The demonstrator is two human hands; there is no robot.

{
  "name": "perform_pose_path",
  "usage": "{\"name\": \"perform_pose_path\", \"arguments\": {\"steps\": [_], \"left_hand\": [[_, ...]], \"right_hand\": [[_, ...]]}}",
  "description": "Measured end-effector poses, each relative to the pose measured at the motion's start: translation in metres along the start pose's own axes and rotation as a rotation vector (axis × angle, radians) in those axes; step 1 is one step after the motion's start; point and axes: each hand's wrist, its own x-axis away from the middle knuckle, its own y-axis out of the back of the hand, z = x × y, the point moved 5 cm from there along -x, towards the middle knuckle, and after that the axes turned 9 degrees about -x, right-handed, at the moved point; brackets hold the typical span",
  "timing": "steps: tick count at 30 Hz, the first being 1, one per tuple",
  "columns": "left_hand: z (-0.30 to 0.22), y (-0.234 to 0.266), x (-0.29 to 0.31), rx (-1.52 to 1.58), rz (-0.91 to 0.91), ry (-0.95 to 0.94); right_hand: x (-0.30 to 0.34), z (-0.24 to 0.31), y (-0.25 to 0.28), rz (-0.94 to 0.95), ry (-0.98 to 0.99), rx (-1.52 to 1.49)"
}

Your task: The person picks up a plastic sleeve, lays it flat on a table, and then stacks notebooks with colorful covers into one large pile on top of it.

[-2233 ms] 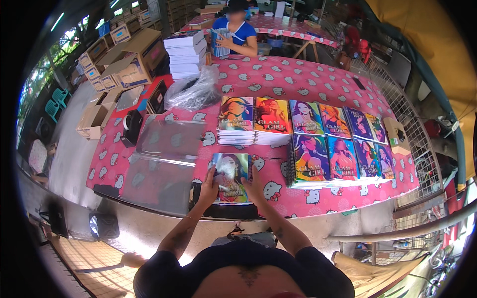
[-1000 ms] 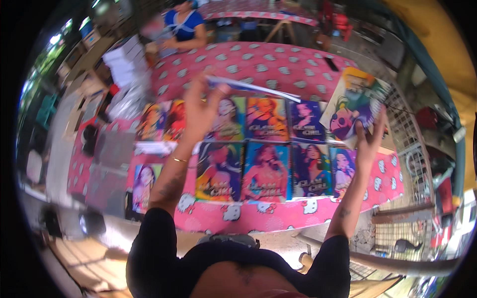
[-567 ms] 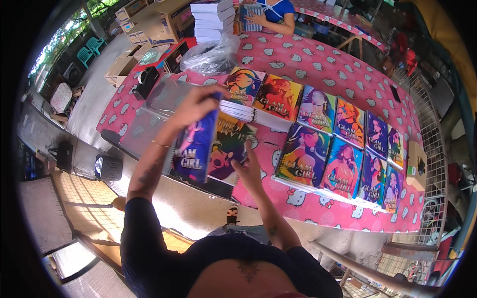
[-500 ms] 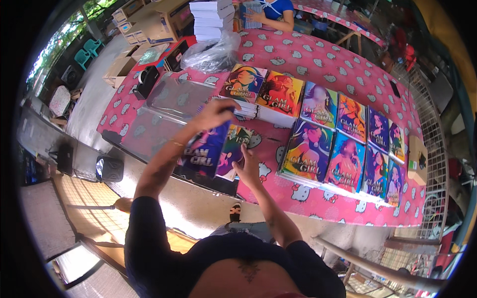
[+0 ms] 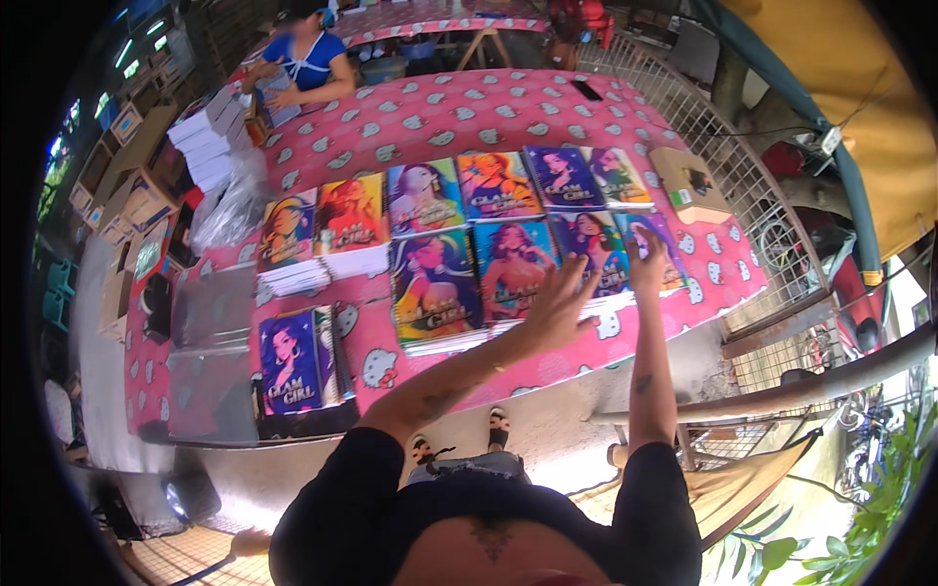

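Note:
Notebooks with colourful illustrated covers lie in stacks in two rows on the table. My left hand (image 5: 562, 307), fingers spread, hovers at the lower edge of a blue-covered notebook (image 5: 514, 264) in the near row. My right hand (image 5: 647, 266) is over the purple-covered notebook (image 5: 667, 256) at that row's right end, fingers stretched out; whether they touch it I cannot tell. Beside it lies another notebook (image 5: 598, 244) with a dark-haired figure. At the table's left front, a purple notebook (image 5: 290, 363) rests on others, with neither hand near it.
The pink table (image 5: 430, 117) has a cat-face print. A cardboard box (image 5: 689, 181) and a black phone (image 5: 586, 90) lie at its right. Clear plastic (image 5: 227, 210), a tall paper stack (image 5: 210, 142) and cartons (image 5: 147, 186) stand left. A person (image 5: 303, 68) in blue sits across, holding a notebook.
My view has swung right. My left hand has let go of the purple notebook, now lying at the left front, and both hands have moved right to the near row.

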Motion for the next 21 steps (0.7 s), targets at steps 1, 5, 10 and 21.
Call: {"name": "perform_pose_path", "arguments": {"steps": [1,5,10,21], "left_hand": [[-0.015,-0.021,-0.011,-0.09,-0.003,-0.033],[-0.019,-0.115,-0.007,-0.266,0.387,-0.101],[0.018,0.021,-0.054,0.154,-0.128,0.082],[0.139,0.313,0.206,1.131,-0.441,1.093]], "right_hand": [[-0.012,-0.036,0.016,-0.041,-0.071,0.085],[-0.02,-0.12,0.002,0.369,-0.283,0.134],[-0.01,-0.088,-0.008,0.577,-0.086,0.426],[0.017,0.131,-0.005,0.037,-0.059,-0.837]]}}
